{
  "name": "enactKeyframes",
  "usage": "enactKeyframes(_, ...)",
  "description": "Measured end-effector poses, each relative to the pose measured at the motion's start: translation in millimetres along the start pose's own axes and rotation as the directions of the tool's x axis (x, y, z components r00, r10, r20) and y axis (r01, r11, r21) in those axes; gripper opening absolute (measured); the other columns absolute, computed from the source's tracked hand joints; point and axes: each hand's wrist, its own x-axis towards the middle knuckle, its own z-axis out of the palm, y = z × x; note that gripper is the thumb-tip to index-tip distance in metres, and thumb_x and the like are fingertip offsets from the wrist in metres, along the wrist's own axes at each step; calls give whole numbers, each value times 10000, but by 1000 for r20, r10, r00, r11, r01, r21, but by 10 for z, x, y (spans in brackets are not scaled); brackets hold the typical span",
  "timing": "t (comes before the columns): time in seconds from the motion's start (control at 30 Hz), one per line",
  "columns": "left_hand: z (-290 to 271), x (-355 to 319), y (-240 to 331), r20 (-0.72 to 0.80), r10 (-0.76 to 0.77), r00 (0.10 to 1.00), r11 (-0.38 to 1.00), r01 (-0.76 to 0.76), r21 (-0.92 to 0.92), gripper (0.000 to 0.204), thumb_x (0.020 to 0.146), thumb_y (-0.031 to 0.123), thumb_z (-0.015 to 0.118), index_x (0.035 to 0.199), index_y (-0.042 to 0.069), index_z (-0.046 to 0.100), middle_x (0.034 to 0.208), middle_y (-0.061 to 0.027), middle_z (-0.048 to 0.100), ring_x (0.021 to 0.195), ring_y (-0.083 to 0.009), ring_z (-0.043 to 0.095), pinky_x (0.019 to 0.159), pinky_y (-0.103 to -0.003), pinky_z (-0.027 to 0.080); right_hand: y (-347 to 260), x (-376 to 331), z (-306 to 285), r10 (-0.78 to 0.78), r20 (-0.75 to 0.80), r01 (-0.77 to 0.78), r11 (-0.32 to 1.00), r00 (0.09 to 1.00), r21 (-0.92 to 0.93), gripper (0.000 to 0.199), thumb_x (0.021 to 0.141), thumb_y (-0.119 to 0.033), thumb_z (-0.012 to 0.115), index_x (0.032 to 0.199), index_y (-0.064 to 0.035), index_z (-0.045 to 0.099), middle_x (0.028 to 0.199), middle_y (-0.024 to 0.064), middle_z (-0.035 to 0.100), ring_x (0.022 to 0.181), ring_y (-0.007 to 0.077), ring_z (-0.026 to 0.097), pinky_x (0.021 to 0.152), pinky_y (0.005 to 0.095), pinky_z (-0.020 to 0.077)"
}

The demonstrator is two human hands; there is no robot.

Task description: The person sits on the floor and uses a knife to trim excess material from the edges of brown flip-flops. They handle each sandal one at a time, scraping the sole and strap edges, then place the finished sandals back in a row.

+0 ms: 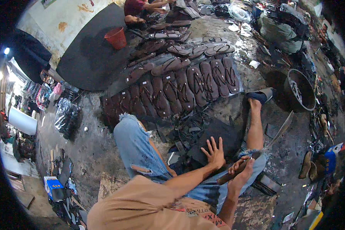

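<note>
My left hand lies with fingers spread on a black sheet of rubber-like material between my legs. Dark strips and offcuts are heaped beside that sheet. In my right hand is a long knife, gripped by its brown handle above my right thigh. Its thin, curved blade points up and away to the right, apart from the sheet. Behind the heap, dark brown sandals lie side by side in a long row.
More sandals lie farther back. A red bucket stands on a large dark sheet. To the right is a round tub; a blue box is nearer. Another person sits at the far side. Scraps litter the floor.
</note>
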Motion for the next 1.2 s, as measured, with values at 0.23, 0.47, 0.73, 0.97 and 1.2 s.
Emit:
enactKeyframes(0.23,-1960,419,-643,-156,46,987,930,-100,-355,472,938,287,604,1291,-25,578,1187,-343,632,1127,-491,607,955,-534,503,-101,190,-207,-45,-92,15,955,995,-296,257,1004,-332,651,1054,-86,592,662,-26,475,503,69,415,439,241,348)
enactKeyframes(0.47,-2962,39,-1211,-187,439,879,222,-307,-925,659,932,358,666,1435,-15,460,1343,-123,585,1241,-222,561,1069,-344,434,-60,614,156,72,308,5,970,949,-242,425,892,-267,780,1208,-29,626,1093,68,715,781,99,588,587,251,505)
enactKeyframes(0.73,-2809,-281,-651,-153,187,970,745,-242,-621,1119,760,153,860,1530,-137,103,1411,-296,498,1317,-319,526,1138,-398,392,-179,174,897,-419,369,556,688,829,-467,423,818,-52,794,1191,13,606,1053,96,728,901,203,710,832,327,570)
enactKeyframes(0.97,-2613,221,-584,7,41,999,574,-18,-819,638,727,268,902,1209,-19,598,1137,-127,702,999,-226,679,895,-382,538,-320,1155,754,-140,335,318,763,932,-563,302,936,-214,717,1156,-25,632,908,17,654,771,126,632,685,287,526)
enactKeyframes(1.2,-935,1034,-1350,473,-205,857,201,510,-836,273,819,274,650,932,29,612,911,-64,618,844,-205,601,736,-419,501,204,964,112,54,63,-5,794,997,-607,222,1008,-267,619,1116,-75,585,765,-23,535,572,60,488,491,248,408)
